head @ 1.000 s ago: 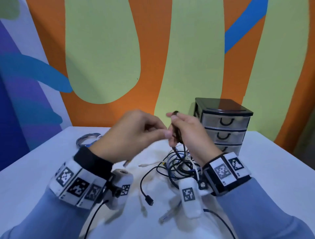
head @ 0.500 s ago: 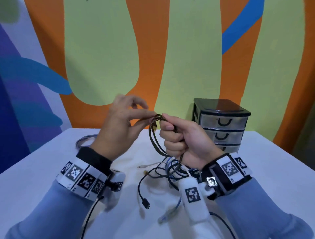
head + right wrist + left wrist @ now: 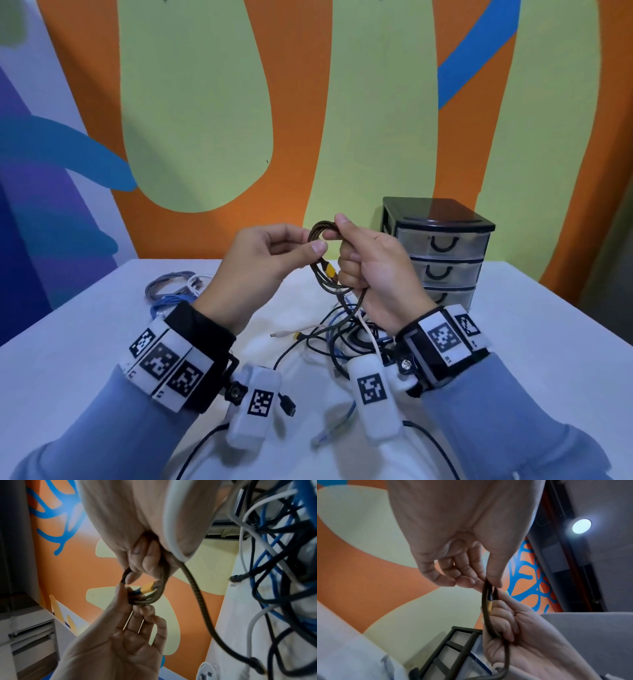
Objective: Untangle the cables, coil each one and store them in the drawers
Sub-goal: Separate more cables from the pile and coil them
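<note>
A dark braided cable (image 3: 320, 270) with a yellow plug end (image 3: 331, 272) is looped into a small coil above the table. My right hand (image 3: 371, 270) grips the coil in its curled fingers (image 3: 142, 559), with the loose tail (image 3: 197, 599) trailing down into the tangle. My left hand (image 3: 270, 260) pinches the top of the loop between thumb and forefinger (image 3: 493, 580). Below lies the tangle of black, blue and white cables (image 3: 342, 335). The black drawer unit (image 3: 442, 253) with three closed clear drawers stands at the back right.
Coiled grey, blue and white cables (image 3: 174, 291) lie at the back left of the white table (image 3: 548, 359). A black plug end (image 3: 287, 405) and a blue network plug (image 3: 322, 438) lie near me. The painted wall runs behind the table.
Both hands have risen with the braided cable. The left hand has brought another turn round and now pinches the loop's top; the coil is smaller and tighter.
</note>
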The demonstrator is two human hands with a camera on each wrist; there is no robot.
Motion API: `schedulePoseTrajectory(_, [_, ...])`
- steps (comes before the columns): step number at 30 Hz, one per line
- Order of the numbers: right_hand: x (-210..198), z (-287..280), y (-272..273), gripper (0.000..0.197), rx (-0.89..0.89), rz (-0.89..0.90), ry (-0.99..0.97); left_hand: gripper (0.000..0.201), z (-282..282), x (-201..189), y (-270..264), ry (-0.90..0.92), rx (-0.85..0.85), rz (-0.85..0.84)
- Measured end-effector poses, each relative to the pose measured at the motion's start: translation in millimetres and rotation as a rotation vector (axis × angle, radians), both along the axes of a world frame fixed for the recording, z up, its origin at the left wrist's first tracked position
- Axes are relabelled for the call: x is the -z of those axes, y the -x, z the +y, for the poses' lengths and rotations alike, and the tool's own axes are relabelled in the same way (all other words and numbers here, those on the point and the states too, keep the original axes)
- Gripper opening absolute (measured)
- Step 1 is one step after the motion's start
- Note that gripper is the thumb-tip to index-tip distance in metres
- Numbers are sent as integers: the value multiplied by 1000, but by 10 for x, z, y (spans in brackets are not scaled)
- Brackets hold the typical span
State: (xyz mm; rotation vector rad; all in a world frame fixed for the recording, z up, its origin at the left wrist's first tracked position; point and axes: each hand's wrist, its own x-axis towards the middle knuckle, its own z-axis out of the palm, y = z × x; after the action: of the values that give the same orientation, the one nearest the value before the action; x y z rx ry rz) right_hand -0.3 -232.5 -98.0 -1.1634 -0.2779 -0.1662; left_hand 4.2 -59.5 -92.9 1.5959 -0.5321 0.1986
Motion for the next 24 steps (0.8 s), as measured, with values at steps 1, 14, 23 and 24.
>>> schedulePoseTrajectory(1, [-8, 0, 12, 29, 31, -13, 21, 27, 3, 0, -4, 33, 31, 27])
schedulePoseTrajectory(14, [-19, 32, -21, 37, -52, 87, -42, 22, -13, -24, 17, -144, -98, -71])
schedulePoseTrajectory(23, [-30, -52, -22, 34, -23, 95, 13, 22, 262, -166, 57, -489, -35, -129])
schedulePoseTrajectory(24, [-26, -81, -26, 33, -16, 86, 45, 22, 293, -178, 56, -503, -40, -136])
